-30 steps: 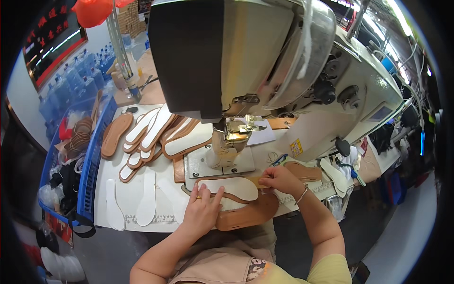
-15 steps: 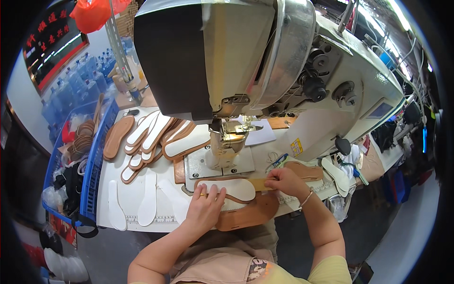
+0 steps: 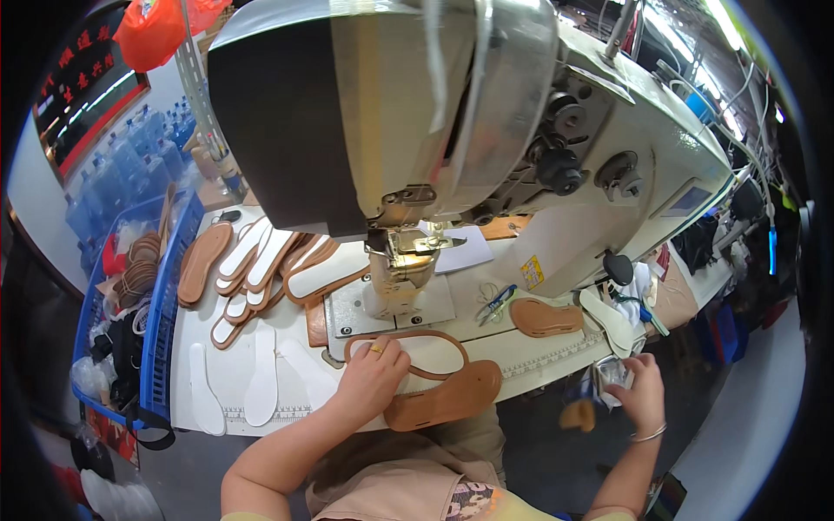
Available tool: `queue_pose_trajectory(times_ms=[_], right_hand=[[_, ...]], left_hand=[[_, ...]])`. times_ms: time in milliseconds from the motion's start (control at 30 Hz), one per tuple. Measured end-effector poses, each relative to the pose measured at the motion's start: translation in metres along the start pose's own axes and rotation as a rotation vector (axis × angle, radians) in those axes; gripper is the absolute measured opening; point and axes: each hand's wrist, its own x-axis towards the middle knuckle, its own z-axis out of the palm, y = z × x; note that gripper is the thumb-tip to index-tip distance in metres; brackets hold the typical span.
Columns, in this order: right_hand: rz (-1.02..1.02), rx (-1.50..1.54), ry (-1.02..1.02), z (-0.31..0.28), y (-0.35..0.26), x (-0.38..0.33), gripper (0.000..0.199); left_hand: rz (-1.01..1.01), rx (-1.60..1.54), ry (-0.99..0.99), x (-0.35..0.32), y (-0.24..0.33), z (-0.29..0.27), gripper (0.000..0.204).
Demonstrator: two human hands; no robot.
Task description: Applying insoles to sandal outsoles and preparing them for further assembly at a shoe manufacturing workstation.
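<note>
Several insoles (image 3: pixel 434 354) bore white liners (image 3: pixel 326 280), one beneath the left hand (image 3: pixel 373 378) (grip unclear), loose liners (image 3: pixel 261 378) left of it, the right hand (image 3: pixel 638 395) spread.

A white painted wall (image 3: pixel 43 195) rises at the left, bearing a glossy dark panel with a red border (image 3: pixel 85 95) that mirrors a streak of light. Translucent blue plastic bottles (image 3: pixel 130 165) crowd beside it. Bright white tube lights (image 3: pixel 723 23) glow overhead at right; smooth grey floor (image 3: pixel 198 469) shows below the white, ruler-edged surface (image 3: pixel 234 373).

White worktable (image 3: pixel 486 344), brown-edged soles (image 3: pixel 327 280), white insoles (image 3: pixel 261 378), scissors (image 3: pixel 498 301), sewing machine (image 3: pixel 452 122)
</note>
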Motion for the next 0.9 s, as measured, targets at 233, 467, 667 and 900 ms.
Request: queue_pose_trajectory(times_ms=[233, 467, 667, 900], right_hand=[[-0.694, 0.459, -0.12, 0.08, -0.137, -0.019, 0.07], [-0.886, 0.29, -0.124, 0.1, -0.114, -0.017, 0.058], [-0.685, 0.611, 0.048, 0.105, -0.071, -0.017, 0.039], [-0.281, 0.664, 0.363, 0.13, -0.05, -0.03, 0.022]], left_hand=[[0.168, -0.126, 0.013, 0.009, -0.003, -0.001, 0.045], [0.228, -0.207, -0.04, 0.026, -0.006, 0.004, 0.045], [0.224, -0.245, -0.09, 0.028, -0.011, 0.011, 0.058], [0.223, -0.092, -0.086, -0.006, 0.073, 0.014, 0.086]])
